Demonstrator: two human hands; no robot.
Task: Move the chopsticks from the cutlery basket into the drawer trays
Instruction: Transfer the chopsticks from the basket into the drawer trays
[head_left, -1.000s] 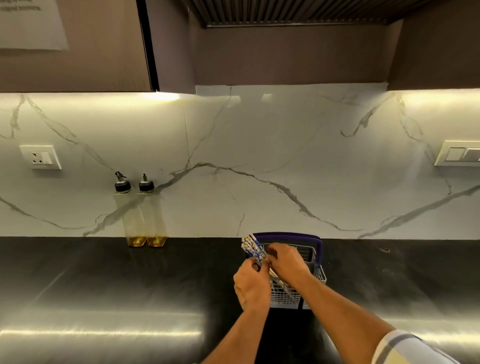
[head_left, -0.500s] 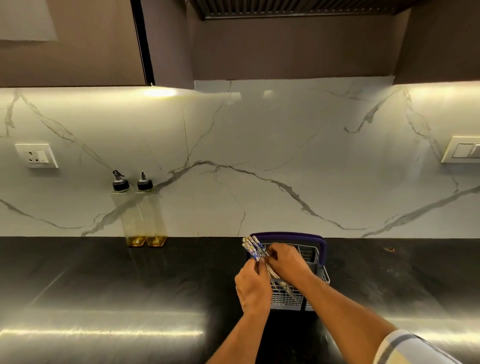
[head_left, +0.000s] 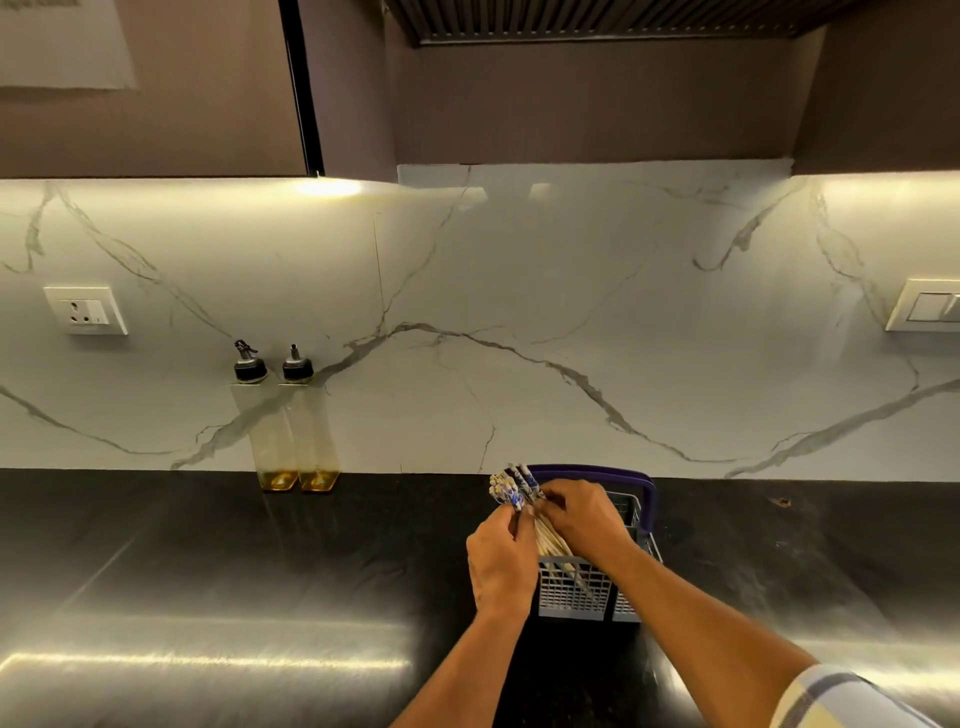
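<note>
While both forearms are reaching in from the near edge of the dark counter (head_left: 156, 561), the left hand (head_left: 501, 558) is curling its fingers round the bundle of chopsticks (head_left: 514, 488), and the right hand (head_left: 584, 514) is pinching the same bundle from the other side, just above the cutlery basket (head_left: 576, 592). The chopsticks are leaning to the left, their blue-and-white patterned ends fanning out above the hands while their pale lower ends are still sitting down inside the grey mesh of the basket. Nothing is lying loose on the counter, and the drawer trays are not showing anywhere in view.

Judging from this, the risk is that the splayed sticks are not gathered evenly: one could be slipping out of the grip during the lift, or a tip could be catching in the mesh and tipping the light basket.

Further back, the basket's purple handle (head_left: 592, 472) is arching behind the hands. Against the marble wall, two oil bottles (head_left: 291, 431) are standing side by side, each holding only a little amber liquid at the bottom.
</note>
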